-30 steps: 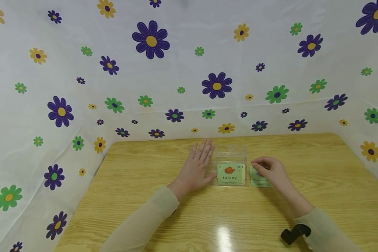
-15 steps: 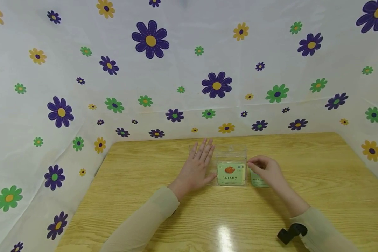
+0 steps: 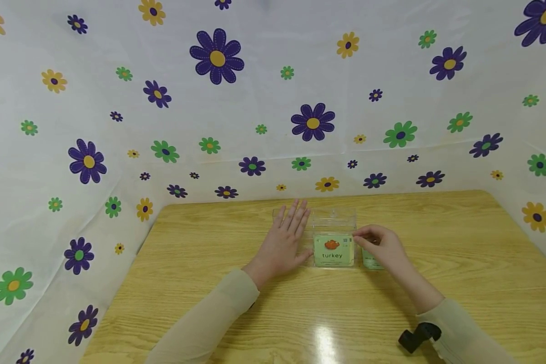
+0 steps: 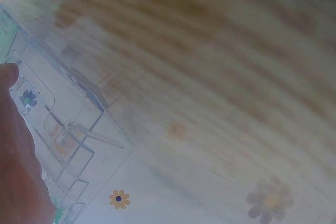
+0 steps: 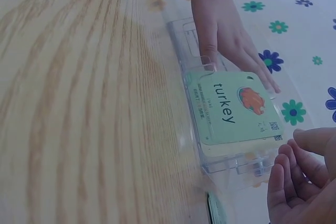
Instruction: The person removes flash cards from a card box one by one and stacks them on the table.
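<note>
A clear plastic card box [image 3: 334, 223] holds a stack of green cards. Its top one, the turkey card [image 3: 332, 251], shows a roast bird and the word "turkey". Spread flat with straight fingers, my left hand [image 3: 279, 247] presses on the clear flap at the box's left, thumb beside the cards. My right hand [image 3: 382, 247] has its fingers loosely bent, thumb and index fingertips [image 5: 289, 147] right at the turkey card's upper right corner, nothing seen between them. A pale card peeks out under the turkey card in the right wrist view. Partly hidden below my right hand lies another green card [image 3: 371, 262].
The box stands toward the back of a wood-grain table [image 3: 236, 323]. A white cloth [image 3: 264, 96] with purple, green and yellow flowers hangs behind and at both sides. A black strap [image 3: 419, 337] is on my right sleeve.
My right hand has moved left from over the loose green card to the corner of the turkey card in the box. My left hand has stayed in place.
</note>
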Motion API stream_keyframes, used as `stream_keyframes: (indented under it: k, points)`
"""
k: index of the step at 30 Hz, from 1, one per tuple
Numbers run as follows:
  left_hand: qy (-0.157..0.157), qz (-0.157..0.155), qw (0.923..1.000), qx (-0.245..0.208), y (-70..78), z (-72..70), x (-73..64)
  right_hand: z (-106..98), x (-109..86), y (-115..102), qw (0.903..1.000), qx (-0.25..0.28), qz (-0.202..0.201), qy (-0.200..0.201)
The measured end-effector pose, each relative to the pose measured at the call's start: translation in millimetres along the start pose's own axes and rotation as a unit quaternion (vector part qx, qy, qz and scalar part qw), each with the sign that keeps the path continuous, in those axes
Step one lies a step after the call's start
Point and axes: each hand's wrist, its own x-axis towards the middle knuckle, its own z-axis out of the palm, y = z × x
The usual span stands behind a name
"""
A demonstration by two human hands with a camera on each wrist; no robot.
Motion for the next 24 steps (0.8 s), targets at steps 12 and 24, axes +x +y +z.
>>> stream_keyframes:
  k: [12, 24]
  points:
    - [-0.010, 0.000, 0.9999, -0.003, 0.0, -0.2, 0.1, 5.0, 0.3, -0.6, 0.9999, 0.009, 0.003, 0.005]
    - [0.003, 0.001, 1.0000, -0.003, -0.4, 0.8, 0.4, 8.4, 2.7, 2.2, 0.9996, 0.024, -0.013, 0.004]
